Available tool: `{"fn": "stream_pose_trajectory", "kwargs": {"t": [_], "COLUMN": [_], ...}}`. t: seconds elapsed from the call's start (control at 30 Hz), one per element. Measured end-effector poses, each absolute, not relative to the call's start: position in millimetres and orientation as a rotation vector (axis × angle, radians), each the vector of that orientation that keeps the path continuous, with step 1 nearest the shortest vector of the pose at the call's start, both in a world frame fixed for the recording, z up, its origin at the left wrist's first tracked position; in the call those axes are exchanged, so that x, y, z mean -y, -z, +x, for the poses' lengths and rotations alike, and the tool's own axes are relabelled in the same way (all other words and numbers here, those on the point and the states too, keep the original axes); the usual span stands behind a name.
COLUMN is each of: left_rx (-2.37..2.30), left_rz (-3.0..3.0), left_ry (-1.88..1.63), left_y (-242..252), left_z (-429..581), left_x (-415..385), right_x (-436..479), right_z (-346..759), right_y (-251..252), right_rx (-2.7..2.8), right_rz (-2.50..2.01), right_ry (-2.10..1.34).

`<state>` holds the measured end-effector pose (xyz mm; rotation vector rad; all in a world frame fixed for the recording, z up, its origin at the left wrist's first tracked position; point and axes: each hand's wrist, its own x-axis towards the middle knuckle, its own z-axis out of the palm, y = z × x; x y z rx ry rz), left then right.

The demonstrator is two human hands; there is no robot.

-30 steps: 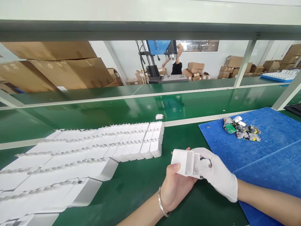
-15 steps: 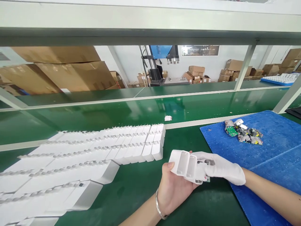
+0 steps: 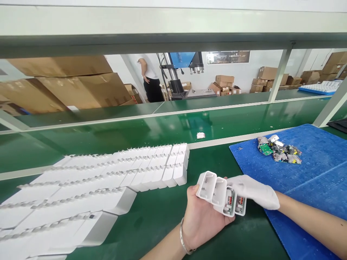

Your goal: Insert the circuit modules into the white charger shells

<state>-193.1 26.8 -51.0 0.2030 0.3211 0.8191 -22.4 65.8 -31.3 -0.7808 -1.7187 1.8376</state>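
My bare left hand [image 3: 200, 216] cups a row of several white charger housings [image 3: 221, 193], open ends up. The two housings on the right have circuit parts inside; the two on the left look empty. My right hand [image 3: 255, 193], in a white glove, rests its fingertips on the rightmost housings, fingers pressed together. A small pile of circuit boards [image 3: 279, 151] lies on the blue mat [image 3: 311, 173] to the right.
Rows of white charger housings [image 3: 108, 177] lie packed on the green bench [image 3: 151, 224] to the left. One small white part [image 3: 200, 135] sits on the conveyor belt behind. A person [image 3: 148, 77] stands far back by a blue press machine [image 3: 184, 68] and cardboard boxes.
The housings in my left hand tipped so their open ends face up. My right hand pushed a part into the rightmost housing. The white part on the belt drifted right; a person appeared at back.
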Motion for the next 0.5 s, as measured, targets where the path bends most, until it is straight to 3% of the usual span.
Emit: {"fn": "stream_pose_trajectory", "kwargs": {"t": [0.13, 0.37, 0.5], "left_rx": [-0.308, -0.318, -0.333], "left_rz": [0.187, 0.180, 0.232], "left_ry": [-0.809, -0.973, -1.014], "left_y": [48, 50, 50], "left_z": [-194, -193, -193], "left_x": [-27, -30, -31], "right_x": [-62, -40, -31], "right_z": [-20, -25, -31], "right_y": [34, 44, 36], "right_rx": [1.825, 2.057, 2.219], "right_rz": [-0.797, -0.804, -0.732], "right_ry": [-1.638, -0.366, -0.241]}}
